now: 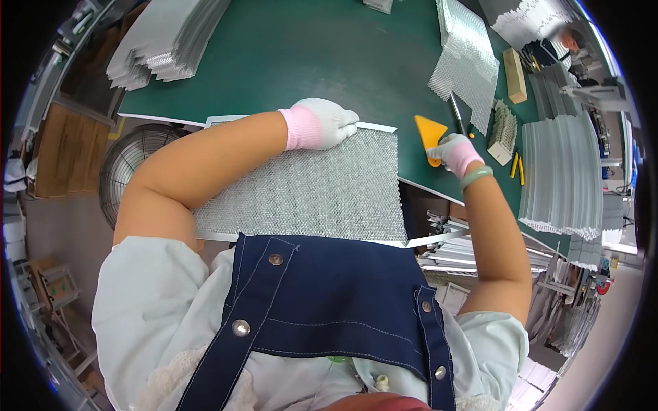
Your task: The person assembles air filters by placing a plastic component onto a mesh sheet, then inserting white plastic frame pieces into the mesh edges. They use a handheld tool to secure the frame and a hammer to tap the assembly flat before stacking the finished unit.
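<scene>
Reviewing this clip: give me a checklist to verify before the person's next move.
1. Left hand on the mesh panel: ok, at its far edge.
2. Right hand on the yellow scraper: ok, fingers around its narrow end.
3. Scraper lifted off the table: cannot tell.
4. Panel fully on the table: not ok, near part overhangs.
5. White strip along the panel's right side: not ok, angled outward.
6. Pliers clear of the panel: ok.
</scene>
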Demonstrator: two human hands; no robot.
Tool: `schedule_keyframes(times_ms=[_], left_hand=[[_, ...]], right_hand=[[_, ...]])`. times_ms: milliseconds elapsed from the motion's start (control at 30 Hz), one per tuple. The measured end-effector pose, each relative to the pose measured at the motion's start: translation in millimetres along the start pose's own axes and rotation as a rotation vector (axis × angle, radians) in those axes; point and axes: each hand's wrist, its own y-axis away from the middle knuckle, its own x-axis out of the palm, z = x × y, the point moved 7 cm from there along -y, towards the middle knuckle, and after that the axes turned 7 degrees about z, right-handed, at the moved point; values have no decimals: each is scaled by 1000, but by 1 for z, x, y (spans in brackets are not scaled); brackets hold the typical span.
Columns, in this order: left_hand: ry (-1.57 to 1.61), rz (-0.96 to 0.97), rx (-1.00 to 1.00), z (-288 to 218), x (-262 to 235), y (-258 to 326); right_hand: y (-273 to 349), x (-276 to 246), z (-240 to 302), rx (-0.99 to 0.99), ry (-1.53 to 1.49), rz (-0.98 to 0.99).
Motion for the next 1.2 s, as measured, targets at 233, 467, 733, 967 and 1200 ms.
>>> schedule_keyframes(times_ms=[233, 467, 733, 967, 1200], left_hand=[[12, 7, 37, -2, -6, 0], [-3, 63, 28, 1, -1, -5], [58, 121, 39, -11, -1, 9], [-84, -162, -20, -12, -25, 26], [-170, -315, 61, -40, -52, 46]], right_hand=[[109, 11, 60, -603, 232, -587], [152, 87, 124, -682, 940, -485], [155, 89, 139, -630, 774, -299], [117, 19, 80, -391, 981, -512], [147, -33, 137, -996, 407, -770]])
